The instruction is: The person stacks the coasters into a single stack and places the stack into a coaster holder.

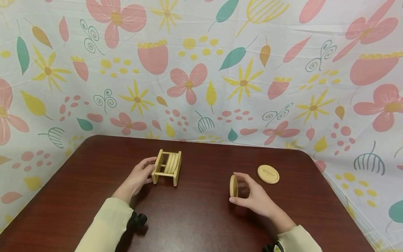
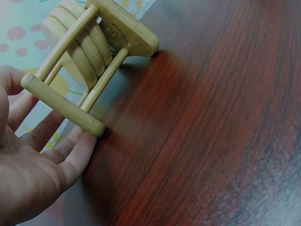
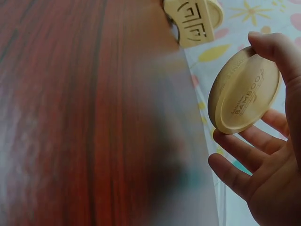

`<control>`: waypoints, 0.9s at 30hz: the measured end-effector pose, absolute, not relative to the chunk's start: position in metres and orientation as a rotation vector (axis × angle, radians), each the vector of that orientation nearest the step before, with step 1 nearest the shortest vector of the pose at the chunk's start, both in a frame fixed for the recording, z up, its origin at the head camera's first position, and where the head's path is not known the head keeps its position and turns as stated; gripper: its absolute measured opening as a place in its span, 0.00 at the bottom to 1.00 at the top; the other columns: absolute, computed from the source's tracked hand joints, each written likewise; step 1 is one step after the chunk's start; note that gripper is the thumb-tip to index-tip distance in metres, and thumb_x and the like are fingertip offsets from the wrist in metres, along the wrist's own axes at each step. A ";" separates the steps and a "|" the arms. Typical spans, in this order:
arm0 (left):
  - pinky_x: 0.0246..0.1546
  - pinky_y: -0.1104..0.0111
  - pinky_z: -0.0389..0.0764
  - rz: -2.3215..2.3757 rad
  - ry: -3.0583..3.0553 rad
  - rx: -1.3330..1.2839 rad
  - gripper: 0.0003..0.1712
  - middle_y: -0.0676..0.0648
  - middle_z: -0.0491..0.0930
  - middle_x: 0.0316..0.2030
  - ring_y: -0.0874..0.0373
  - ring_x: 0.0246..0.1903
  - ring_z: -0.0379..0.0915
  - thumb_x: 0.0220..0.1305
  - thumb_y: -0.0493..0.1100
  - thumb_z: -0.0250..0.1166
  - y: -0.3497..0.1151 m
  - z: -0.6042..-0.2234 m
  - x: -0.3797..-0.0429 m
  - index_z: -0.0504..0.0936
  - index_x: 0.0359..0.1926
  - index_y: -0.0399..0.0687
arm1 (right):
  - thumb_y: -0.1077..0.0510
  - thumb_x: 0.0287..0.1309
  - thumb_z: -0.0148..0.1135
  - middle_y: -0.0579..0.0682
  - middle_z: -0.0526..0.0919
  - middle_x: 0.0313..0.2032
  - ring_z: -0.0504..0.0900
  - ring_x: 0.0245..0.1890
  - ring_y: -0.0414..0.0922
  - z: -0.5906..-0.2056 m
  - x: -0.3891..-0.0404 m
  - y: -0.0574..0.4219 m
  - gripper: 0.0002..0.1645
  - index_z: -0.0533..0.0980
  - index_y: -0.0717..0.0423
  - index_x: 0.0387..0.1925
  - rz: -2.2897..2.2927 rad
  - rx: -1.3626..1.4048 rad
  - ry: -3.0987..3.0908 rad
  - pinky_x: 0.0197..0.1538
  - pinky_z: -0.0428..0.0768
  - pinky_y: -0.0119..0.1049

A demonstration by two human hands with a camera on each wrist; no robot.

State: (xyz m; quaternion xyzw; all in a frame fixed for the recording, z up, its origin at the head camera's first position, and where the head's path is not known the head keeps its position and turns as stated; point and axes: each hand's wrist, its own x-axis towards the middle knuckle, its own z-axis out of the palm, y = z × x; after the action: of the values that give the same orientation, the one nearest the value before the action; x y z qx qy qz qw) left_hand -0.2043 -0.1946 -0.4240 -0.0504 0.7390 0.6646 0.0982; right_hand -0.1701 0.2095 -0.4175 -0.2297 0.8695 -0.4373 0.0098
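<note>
On the table's left half stands a small bamboo coaster holder [image 1: 160, 174] with end panels joined by rods. Several round coasters [image 2: 87, 49] stand on edge inside it, towards its right end. My left hand [image 1: 140, 176] holds the holder's left end panel, fingers and thumb around its edges. To the right, my right hand [image 1: 256, 196] pinches a round bamboo coaster [image 1: 233, 186] by its rim between thumb and fingers, holding it upright. The right wrist view shows that coaster's face [image 3: 244, 92], engraved with "BAMBOO". Another coaster [image 1: 268, 174] lies flat on the table beyond my right hand.
The dark reddish-brown table [image 1: 201, 217] has rounded far corners. A flower-printed cloth [image 1: 189, 115] hangs behind it and along its sides. Dark bands with small devices [image 1: 138, 219] sit at both wrists, over pale yellow sleeves [image 1: 105, 224].
</note>
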 end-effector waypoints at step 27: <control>0.51 0.59 0.76 1.961 2.191 -0.133 0.27 0.39 0.62 0.65 0.54 0.51 0.74 0.72 0.45 0.46 -0.196 -0.425 -0.205 0.58 0.70 0.50 | 0.49 0.44 0.75 0.55 0.70 0.60 0.81 0.47 0.47 -0.416 -0.179 0.168 0.47 0.62 0.42 0.64 -1.431 -0.741 2.636 0.48 0.80 0.39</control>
State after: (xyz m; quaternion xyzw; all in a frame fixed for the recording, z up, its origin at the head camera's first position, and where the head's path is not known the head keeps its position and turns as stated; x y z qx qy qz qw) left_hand -0.2048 -0.1955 -0.4250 -0.0451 0.7406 0.6631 0.0989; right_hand -0.1794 0.1678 -0.4162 -0.2398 0.8528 -0.4631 0.0259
